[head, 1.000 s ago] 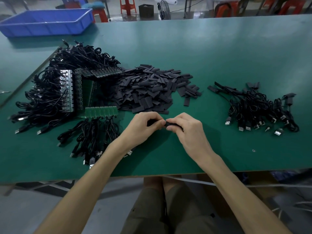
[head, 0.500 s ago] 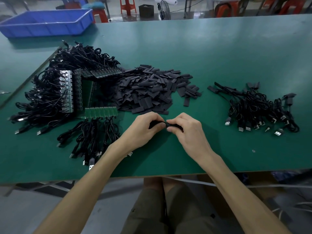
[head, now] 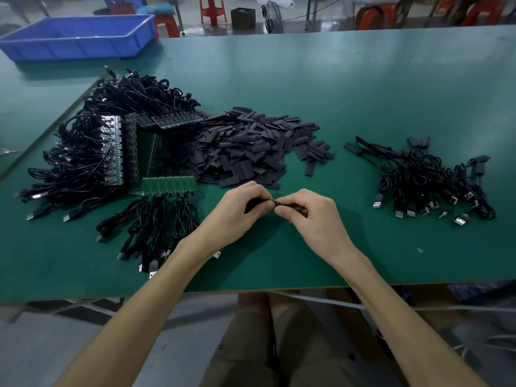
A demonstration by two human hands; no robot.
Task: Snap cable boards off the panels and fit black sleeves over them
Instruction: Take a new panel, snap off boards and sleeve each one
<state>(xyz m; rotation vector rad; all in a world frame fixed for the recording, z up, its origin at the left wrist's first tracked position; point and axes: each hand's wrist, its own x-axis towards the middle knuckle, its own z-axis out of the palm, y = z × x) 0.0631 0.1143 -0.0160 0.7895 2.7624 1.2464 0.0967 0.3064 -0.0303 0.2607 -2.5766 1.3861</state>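
Observation:
My left hand (head: 237,212) and my right hand (head: 315,216) meet fingertip to fingertip over the green table (head: 335,101) near its front edge. Between them they pinch a black sleeve (head: 257,203), and the cable board inside is hidden by fingers. A pile of loose black sleeves (head: 251,146) lies just beyond the hands. To the left, green panels (head: 167,184) with attached black cables (head: 92,152) are stacked in a heap. A bundle of sleeved cables (head: 430,180) lies at the right.
A blue plastic bin (head: 81,37) stands at the far left corner. Cables with USB plugs (head: 150,233) trail from the nearest panel toward the front edge. Red stools and a fan stand on the floor behind the table.
The two hands have drawn slightly closer together, fingertips now touching around the sleeve. Nothing else on the table has moved.

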